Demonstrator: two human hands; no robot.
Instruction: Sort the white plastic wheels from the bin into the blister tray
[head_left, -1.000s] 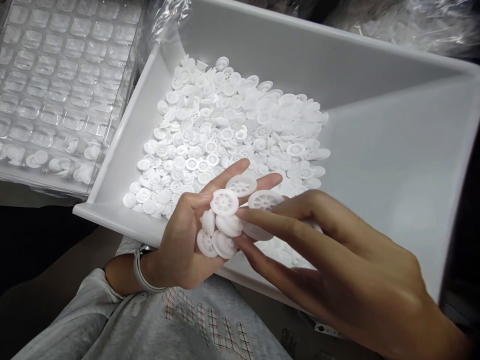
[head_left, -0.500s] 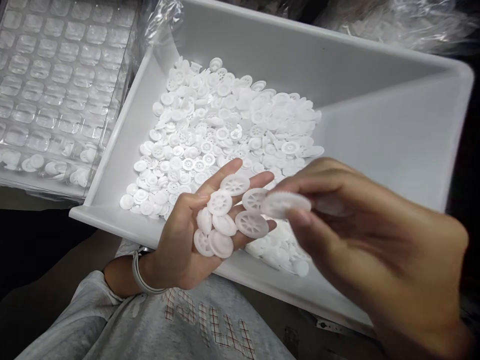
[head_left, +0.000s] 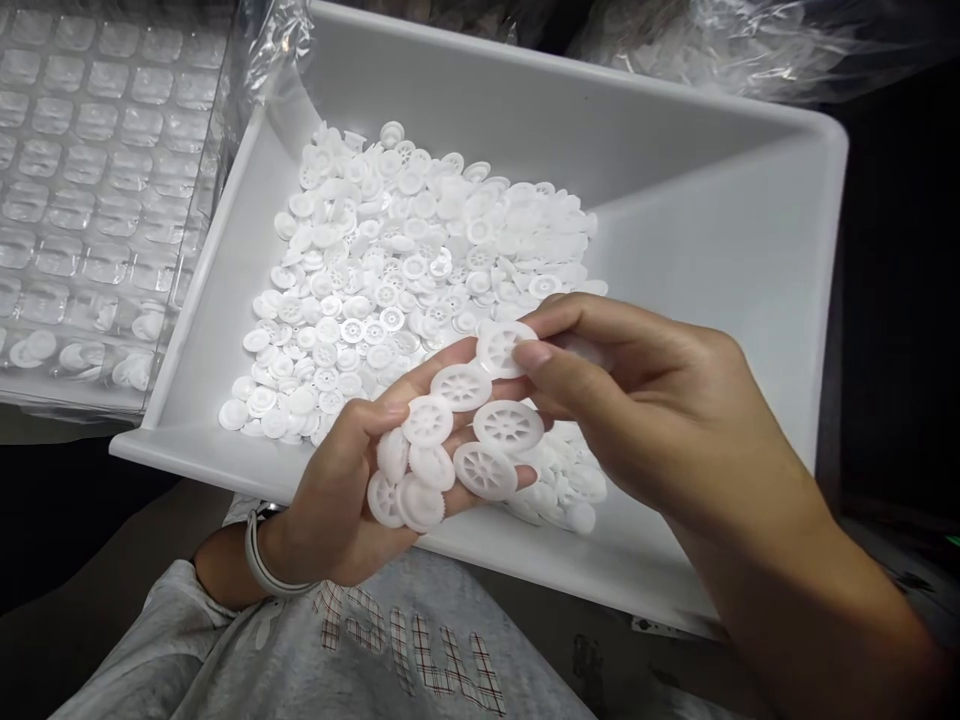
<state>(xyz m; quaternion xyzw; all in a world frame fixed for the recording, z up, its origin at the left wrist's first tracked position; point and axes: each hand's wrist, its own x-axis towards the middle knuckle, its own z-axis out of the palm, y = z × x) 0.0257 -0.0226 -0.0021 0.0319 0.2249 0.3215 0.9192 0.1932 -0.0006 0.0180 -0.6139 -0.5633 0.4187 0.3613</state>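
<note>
My left hand (head_left: 334, 500) is palm up above the near side of the bin, cradling several white plastic gears (head_left: 508, 428) with spoked centres. They lie spread and partly overlapping across the palm and fingers. Between thumb and fingertips, my right hand (head_left: 652, 410) pinches another white gear (head_left: 501, 350) at the tips of the left fingers. A second pale disc shows faintly behind the right fingers, partly hidden. Below both hands, a heap of loose white gears (head_left: 420, 250) fills the left and middle of the grey bin (head_left: 720, 260).
To the left lies a clear plastic blister tray (head_left: 97, 170), with white parts in the pockets of its nearest rows. Crumpled clear plastic bags (head_left: 712, 45) sit behind the bin. The bin's raised walls surround the heap.
My right hand has moved left with its gear, which now meets the left fingertips and shows its spoked face. The whole view has shifted slightly, so the bin appears further left.
</note>
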